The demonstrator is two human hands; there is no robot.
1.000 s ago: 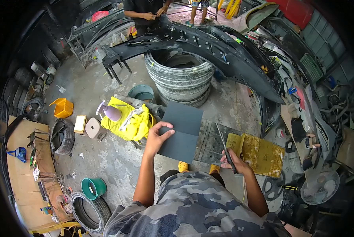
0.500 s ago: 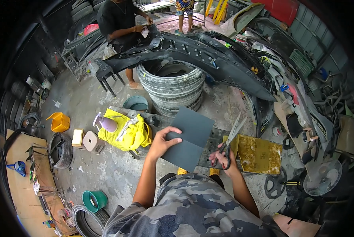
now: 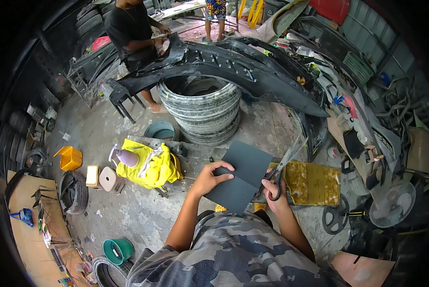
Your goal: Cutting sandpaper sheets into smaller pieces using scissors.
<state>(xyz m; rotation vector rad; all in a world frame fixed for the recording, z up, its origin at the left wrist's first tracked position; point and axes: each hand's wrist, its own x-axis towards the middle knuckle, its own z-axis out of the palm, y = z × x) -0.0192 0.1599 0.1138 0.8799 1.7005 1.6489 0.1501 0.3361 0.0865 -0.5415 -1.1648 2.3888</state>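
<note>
My left hand [image 3: 212, 181] pinches a dark grey sheet [image 3: 245, 165], which looks like sandpaper, at its left edge between thumb and fingers. A crease runs across the sheet's middle. Black-handled scissors [image 3: 286, 160] are in my right hand [image 3: 276, 200], fingers around the handles, with the blades pointing up and away to the right. The right hand is close beside the sheet's right edge; whether they touch I cannot tell. Brown-yellow sheets [image 3: 315, 185], worn-looking on one part, lie on the bench just right of that hand.
A yellow cloth [image 3: 159, 167] and a lilac pump bottle [image 3: 127, 158] rest on the bench's left part. Ahead, stacked tyres [image 3: 200, 112] stand under a long black car bumper [image 3: 267, 88]. A person [image 3: 131, 38] works at its far left. A fan [image 3: 391, 205] stands at right.
The grey sheet, in my left hand, has shifted right and turned slightly, closing the gap to my right hand and the scissors. My view has moved a little.
</note>
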